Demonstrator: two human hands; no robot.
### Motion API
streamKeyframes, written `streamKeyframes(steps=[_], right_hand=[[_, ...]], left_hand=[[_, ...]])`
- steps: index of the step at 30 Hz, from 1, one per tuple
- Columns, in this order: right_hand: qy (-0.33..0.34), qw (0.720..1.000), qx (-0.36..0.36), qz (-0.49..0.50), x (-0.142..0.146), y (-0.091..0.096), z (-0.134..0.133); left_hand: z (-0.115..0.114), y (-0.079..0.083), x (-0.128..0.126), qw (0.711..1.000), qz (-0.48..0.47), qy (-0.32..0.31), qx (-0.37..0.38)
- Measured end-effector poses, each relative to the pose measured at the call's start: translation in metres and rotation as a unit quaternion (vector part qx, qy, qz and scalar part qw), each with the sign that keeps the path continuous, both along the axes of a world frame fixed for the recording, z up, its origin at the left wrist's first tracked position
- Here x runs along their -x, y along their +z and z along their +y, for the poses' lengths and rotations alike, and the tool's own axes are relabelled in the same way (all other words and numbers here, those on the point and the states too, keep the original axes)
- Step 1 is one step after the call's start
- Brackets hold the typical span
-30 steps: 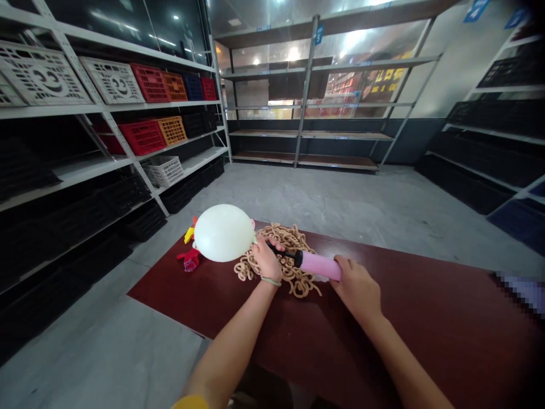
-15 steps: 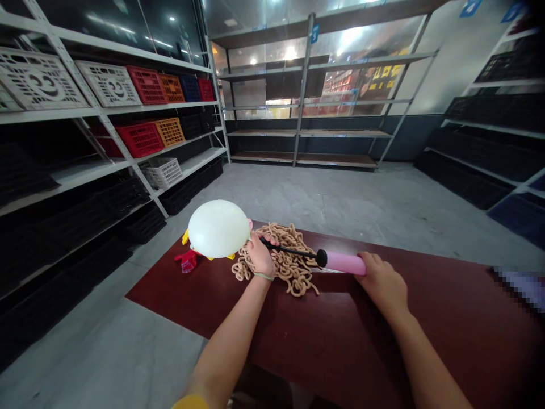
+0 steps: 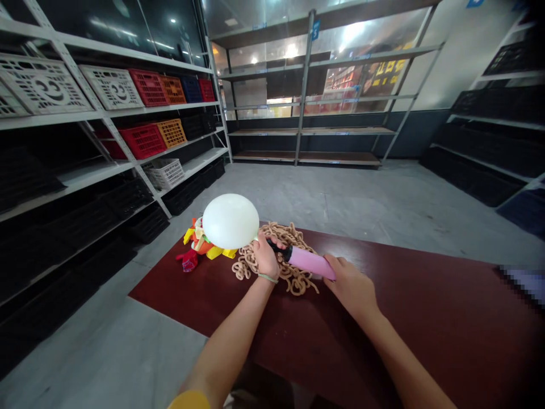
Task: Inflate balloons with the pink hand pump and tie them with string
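Pumping up a white balloon [image 3: 230, 221] over the table [image 3: 204, 301], fingers of the left hand [image 3: 266, 258] clamping its neck, fingers of the right hand [image 3: 351, 287] closing around the pink pump [image 3: 310, 263], next stroke seemingly calling for that tight neck grip

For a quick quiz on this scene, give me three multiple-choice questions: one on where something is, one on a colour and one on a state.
1. Where is the white balloon relative to the tan coiled tangle?
A. To its left
B. To its right
C. Under it

2. What colour is the pump barrel under the right hand?
A. Green
B. Pink
C. Yellow

3. What state is the balloon in?
A. Flat
B. Burst
C. Inflated and round

1: A, the balloon shows left of the tangle.
2: B, the barrel shows pink.
3: C, it bulges full, with the left hand gripping the black hose at its neck.
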State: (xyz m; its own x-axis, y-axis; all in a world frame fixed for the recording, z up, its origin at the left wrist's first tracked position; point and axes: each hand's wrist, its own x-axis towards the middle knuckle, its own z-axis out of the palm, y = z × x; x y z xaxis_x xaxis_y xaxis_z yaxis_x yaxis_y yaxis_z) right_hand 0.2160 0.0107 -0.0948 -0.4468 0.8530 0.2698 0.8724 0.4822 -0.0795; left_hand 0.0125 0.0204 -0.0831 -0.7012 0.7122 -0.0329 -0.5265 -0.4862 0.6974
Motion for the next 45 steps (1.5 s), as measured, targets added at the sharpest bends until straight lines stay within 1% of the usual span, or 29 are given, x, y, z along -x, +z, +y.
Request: streamKeyframes(steps=[3,6,9,10,12,14,15,17,19,21,23,26,29,32,34,36,38,40,42,45], right_hand=[[-0.030,0.999,-0.012,-0.016,-0.020,-0.002,0.018],[-0.060,0.997,-0.035,-0.031,-0.045,-0.006,0.035],[-0.093,0.994,-0.044,-0.037,-0.059,-0.010,0.042],[-0.101,0.993,-0.042,-0.034,-0.058,-0.010,0.041],[-0.105,0.994,-0.031,-0.023,-0.048,-0.008,0.035],[-0.087,0.996,-0.019,-0.013,-0.029,-0.005,0.023],[-0.077,0.997,-0.010,-0.010,-0.018,-0.004,0.017],[-0.058,0.998,0.001,-0.008,0.002,-0.003,0.005],[-0.034,0.999,0.017,-0.001,0.013,-0.003,-0.002],[-0.015,0.999,0.029,0.003,0.014,-0.004,-0.002],[-0.010,1.000,0.029,0.001,0.005,-0.003,0.004],[-0.042,0.999,0.004,-0.009,-0.020,-0.003,0.020],[-0.080,0.996,-0.024,-0.023,-0.045,-0.006,0.034],[-0.104,0.994,-0.037,-0.026,-0.054,-0.007,0.037],[-0.106,0.993,-0.042,-0.026,-0.047,-0.005,0.032],[-0.096,0.994,-0.048,-0.034,-0.030,-0.001,0.021],[-0.090,0.993,-0.064,-0.045,-0.009,0.003,0.007],[-0.058,0.995,-0.062,-0.045,0.006,0.003,-0.005],[-0.026,0.998,-0.045,-0.039,0.013,0.000,-0.010],[-0.006,0.999,-0.023,-0.025,0.006,-0.004,-0.004]], left_hand=[[0.002,0.005,0.003,1.000,-0.009,-0.002,-0.014],[0.003,0.008,0.009,1.000,-0.020,0.016,-0.014],[0.003,0.009,0.015,0.999,-0.032,0.036,0.002],[0.003,0.010,0.017,0.998,-0.037,0.044,0.010],[0.001,0.011,0.017,0.997,-0.041,0.065,0.023],[-0.001,0.011,0.014,0.996,-0.032,0.085,0.028],[-0.002,0.010,0.011,0.996,-0.023,0.084,0.025],[-0.003,0.009,0.005,0.998,0.000,0.063,0.014],[-0.003,0.007,-0.001,0.999,0.021,0.032,0.005],[-0.002,0.007,-0.004,0.999,0.029,0.012,0.002],[-0.001,0.008,-0.003,1.000,0.025,0.000,0.000],[-0.002,0.014,0.002,1.000,0.005,-0.002,-0.001],[-0.004,0.020,0.008,1.000,-0.015,0.012,0.001],[-0.005,0.020,0.014,0.999,-0.038,0.030,0.002],[-0.004,0.018,0.016,0.997,-0.052,0.050,0.006],[-0.003,0.014,0.016,0.996,-0.060,0.069,0.013],[-0.003,0.009,0.014,0.996,-0.061,0.065,0.024],[-0.003,0.003,0.010,0.997,-0.051,0.046,0.032],[-0.003,0.000,0.006,0.999,-0.028,0.027,0.034],[-0.002,0.001,-0.001,1.000,-0.004,0.008,0.029]])
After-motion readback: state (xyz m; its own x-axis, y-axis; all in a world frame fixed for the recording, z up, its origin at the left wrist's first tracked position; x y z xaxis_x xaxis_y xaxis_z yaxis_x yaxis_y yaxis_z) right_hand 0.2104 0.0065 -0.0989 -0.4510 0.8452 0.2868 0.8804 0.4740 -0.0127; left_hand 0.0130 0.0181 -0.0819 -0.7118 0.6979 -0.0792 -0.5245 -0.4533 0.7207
